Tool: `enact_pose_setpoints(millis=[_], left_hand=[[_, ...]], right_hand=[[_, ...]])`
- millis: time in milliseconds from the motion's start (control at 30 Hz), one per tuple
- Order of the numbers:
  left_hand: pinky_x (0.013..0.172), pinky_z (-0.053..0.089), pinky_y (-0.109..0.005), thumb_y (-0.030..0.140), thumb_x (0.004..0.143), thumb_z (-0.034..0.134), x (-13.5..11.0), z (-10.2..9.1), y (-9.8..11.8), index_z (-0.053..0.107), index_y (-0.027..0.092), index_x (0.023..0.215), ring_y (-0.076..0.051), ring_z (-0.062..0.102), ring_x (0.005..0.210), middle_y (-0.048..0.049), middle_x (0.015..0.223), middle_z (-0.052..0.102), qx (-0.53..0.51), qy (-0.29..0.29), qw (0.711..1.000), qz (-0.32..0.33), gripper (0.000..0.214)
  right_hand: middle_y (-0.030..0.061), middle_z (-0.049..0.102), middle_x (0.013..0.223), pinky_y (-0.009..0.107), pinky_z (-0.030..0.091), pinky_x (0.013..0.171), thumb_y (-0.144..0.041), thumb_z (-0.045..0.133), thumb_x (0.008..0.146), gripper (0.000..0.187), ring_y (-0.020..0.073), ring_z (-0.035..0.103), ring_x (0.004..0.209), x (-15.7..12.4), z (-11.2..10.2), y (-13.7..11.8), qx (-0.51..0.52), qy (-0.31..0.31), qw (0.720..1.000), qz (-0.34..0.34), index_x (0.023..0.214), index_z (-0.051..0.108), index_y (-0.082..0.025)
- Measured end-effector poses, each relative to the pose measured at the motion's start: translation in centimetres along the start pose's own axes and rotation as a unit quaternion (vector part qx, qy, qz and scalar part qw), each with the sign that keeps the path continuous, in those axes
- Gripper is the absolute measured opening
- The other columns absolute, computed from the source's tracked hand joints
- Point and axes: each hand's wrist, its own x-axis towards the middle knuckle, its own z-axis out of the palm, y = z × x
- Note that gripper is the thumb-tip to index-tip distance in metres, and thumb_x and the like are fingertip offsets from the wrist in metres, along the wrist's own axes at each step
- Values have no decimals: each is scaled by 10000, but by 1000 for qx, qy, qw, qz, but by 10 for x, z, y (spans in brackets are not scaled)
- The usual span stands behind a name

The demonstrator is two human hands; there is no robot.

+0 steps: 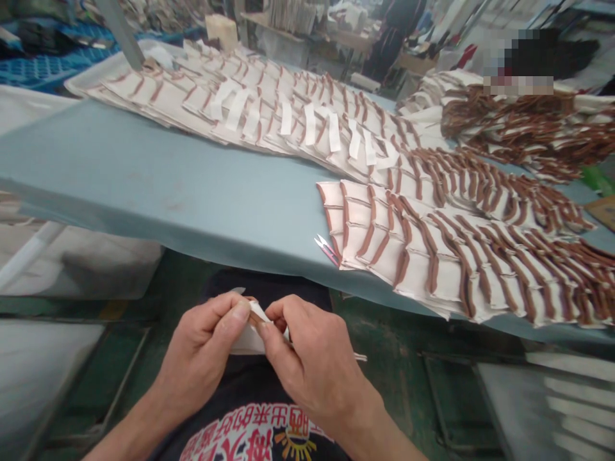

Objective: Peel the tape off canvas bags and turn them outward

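Close in front of my body, both hands pinch one small white fabric piece with a brown edge (258, 312). My left hand (204, 342) grips its left end between thumb and forefinger. Beside it, my right hand (314, 349) is closed on the right part, thumb along the brown strip. Much of the fabric piece is hidden by my fingers and hangs below them. On the table edge beyond lie thread snips (327, 250) with pinkish handles, touching a row of overlapping white fabric pieces with brown edging (379, 234).
The table (168, 192) has a blue-grey cover. Longer rows of similar fabric pieces (192, 96) lie at the back, with several white strips (310, 125) on top. A brown-and-white heap (523, 128) stands far right. A person (394, 32) is in the background.
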Motion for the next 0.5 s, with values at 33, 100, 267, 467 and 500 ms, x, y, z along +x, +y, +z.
enact_pose_setpoints(millis=[33, 100, 267, 467, 500], left_hand=[[539, 406, -245, 532, 1137, 536, -1, -1, -2, 634, 203, 720, -143, 483, 576, 35, 654, 561, -13, -8, 1000, -10, 539], [555, 427, -250, 597, 1128, 531, -3, -4, -4, 621, 199, 715, -152, 500, 595, 25, 663, 565, -27, -30, 999, -35, 581], [624, 500, -262, 764, 1115, 459, -2, -13, -5, 709, 178, 787, -183, 593, 669, -33, 743, 705, -74, -55, 992, -84, 716], [655, 550, -221, 673, 1079, 627, -1, -15, -8, 786, 205, 798, -185, 676, 710, -35, 800, 788, -42, -86, 994, -50, 570], [635, 549, -208, 634, 1058, 676, -1, -15, -11, 779, 216, 771, -185, 684, 696, -22, 770, 783, -25, -86, 995, -49, 517]], right_hand=[[47, 798, 884, 327, 434, 715, -296, 580, 1132, 218, 203, 733, 758, -2, 2, -1, -16, 5, 1000, -7, 985, 708, -200], [41, 785, 843, 322, 423, 693, -280, 582, 1125, 220, 201, 727, 729, -5, 4, -2, -30, 6, 1000, -7, 953, 696, -205], [10, 746, 766, 289, 409, 646, -284, 608, 1103, 222, 176, 696, 658, -4, 4, -5, 4, -3, 1000, 11, 895, 657, -225], [9, 747, 784, 284, 420, 638, -252, 588, 1077, 201, 170, 699, 658, -3, 9, 0, 4, 13, 1000, 5, 879, 620, -236], [14, 758, 802, 289, 433, 645, -265, 592, 1075, 189, 177, 714, 676, -3, 12, 2, -10, 13, 1000, 2, 890, 620, -238]])
